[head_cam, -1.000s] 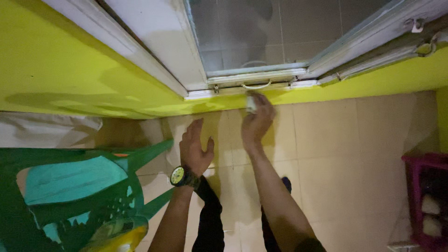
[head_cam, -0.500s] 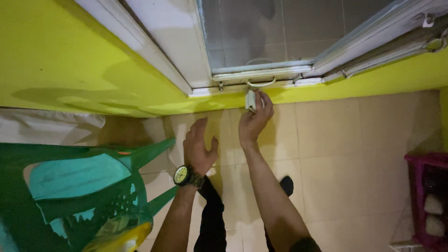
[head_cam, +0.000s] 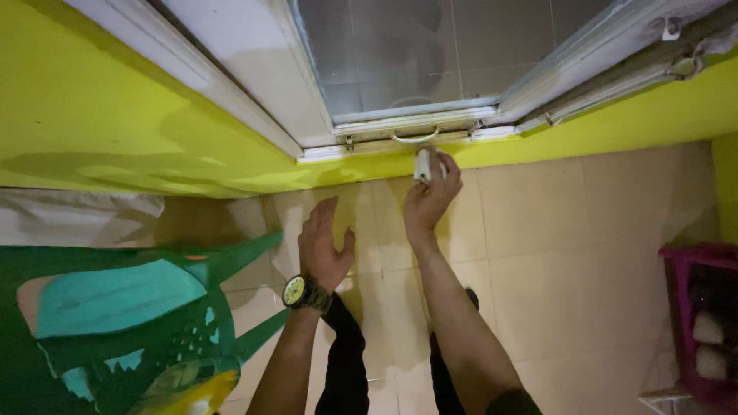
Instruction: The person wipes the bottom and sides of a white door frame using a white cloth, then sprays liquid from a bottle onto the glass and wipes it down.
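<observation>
My right hand (head_cam: 430,196) is raised toward the yellow-green wall (head_cam: 115,115) and grips a small white block-shaped object (head_cam: 423,164) just below the window's bottom frame (head_cam: 400,142). A curved white handle (head_cam: 413,138) sits on that frame right above the object. My left hand (head_cam: 323,246) hangs lower and to the left with fingers apart, holding nothing; a watch with a yellow dial (head_cam: 296,290) is on its wrist. Both forearms reach up from the bottom of the view, over my dark trouser legs.
A green plastic chair (head_cam: 154,307) with a teal cloth stands at the lower left. A magenta rack (head_cam: 703,323) stands at the right edge. The frosted window pane (head_cam: 400,54) fills the top. Beige floor tiles (head_cam: 576,230) lie below the wall.
My right hand with the white object has risen slightly and sits closer under the window frame. The left hand has hardly moved. The view has shifted a little.
</observation>
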